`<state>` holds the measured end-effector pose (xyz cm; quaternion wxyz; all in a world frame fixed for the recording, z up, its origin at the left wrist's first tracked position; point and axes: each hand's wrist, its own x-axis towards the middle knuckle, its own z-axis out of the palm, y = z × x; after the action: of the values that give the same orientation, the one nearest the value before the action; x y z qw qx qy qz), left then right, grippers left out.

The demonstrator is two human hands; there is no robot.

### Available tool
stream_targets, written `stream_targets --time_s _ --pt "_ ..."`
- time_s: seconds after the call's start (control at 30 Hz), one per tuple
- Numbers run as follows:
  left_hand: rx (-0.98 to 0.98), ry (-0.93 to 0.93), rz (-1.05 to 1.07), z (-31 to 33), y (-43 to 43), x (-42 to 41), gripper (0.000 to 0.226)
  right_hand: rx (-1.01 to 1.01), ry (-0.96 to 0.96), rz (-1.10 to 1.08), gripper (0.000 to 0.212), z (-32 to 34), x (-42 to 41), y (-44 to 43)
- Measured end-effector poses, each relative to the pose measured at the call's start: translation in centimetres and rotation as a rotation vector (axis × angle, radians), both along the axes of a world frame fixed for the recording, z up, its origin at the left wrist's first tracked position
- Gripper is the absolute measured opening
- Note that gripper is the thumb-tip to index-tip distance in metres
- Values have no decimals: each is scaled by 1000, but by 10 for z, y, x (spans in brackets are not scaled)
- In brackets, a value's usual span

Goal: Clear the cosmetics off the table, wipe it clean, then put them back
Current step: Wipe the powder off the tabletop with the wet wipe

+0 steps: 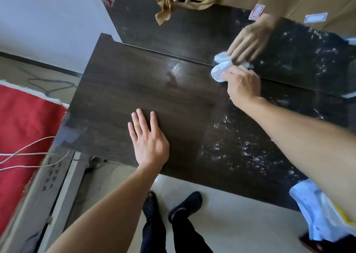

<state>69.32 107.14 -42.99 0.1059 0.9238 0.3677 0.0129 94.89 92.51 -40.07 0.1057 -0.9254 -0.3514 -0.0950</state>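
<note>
White crumpled wipe [221, 69] at table [134, 83] far edge, against mirror [192, 34]. Right hand [243, 85] fingers bunched round it. Left hand [148, 137] flat, fingers spread, near front edge. Cosmetics not in view. Tabletop: smooth dark woodgrain. White specks [231, 142] toward right edge. Recommended: overlapping strokes rightward, firm pressure, refold wipe.

Pale wall [38, 17] at 10 o'clock, dark skirting [38, 63] below. Light glossy floor [240, 214] at 6 o'clock. Red covering [25, 117] at 9 o'clock.
</note>
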Motion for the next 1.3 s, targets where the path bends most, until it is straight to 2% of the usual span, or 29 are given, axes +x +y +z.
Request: stream_targets --time_s 0.17,0.33,0.43,0.6,0.7,0.8,0.93,1.0,1.07,1.17,1.23,1.3 --pt "4 17 -5 -1 1 1 55 -16 48 97 41 -7 -1 -10" --pt "1 28 -12 4 0 2 57 -74 96 -125 46 -7 -3 -77" --pt "7 22 -11 4 1 2 56 -74 136 -201 44 -1 3 -89" --pt "7 24 -11 4 1 2 55 49 193 -400 23 -4 7 -43" --pt "4 26 -13 2 1 2 55 128 248 -342 16 -7 -9 -28" --pt "2 19 -17 2 2 1 55 157 288 -157 16 -3 -59 -34" --pt "-3 16 -20 4 1 2 57 195 545 92 15 15 -115 -53" --pt "-7 16 -16 4 2 2 57 231 503 18 17 18 -84 -48" --pt "-12 17 -15 3 2 2 57 215 369 -207 21 13 -33 -35" --pt "-5 15 -20 2 1 2 55 157 358 -437 26 0 4 -13" --pt "0 12 -23 1 2 1 54 144 359 -392 27 -5 -18 -3" --pt "-7 14 -27 1 2 1 54 151 388 -223 27 -4 -65 -9"
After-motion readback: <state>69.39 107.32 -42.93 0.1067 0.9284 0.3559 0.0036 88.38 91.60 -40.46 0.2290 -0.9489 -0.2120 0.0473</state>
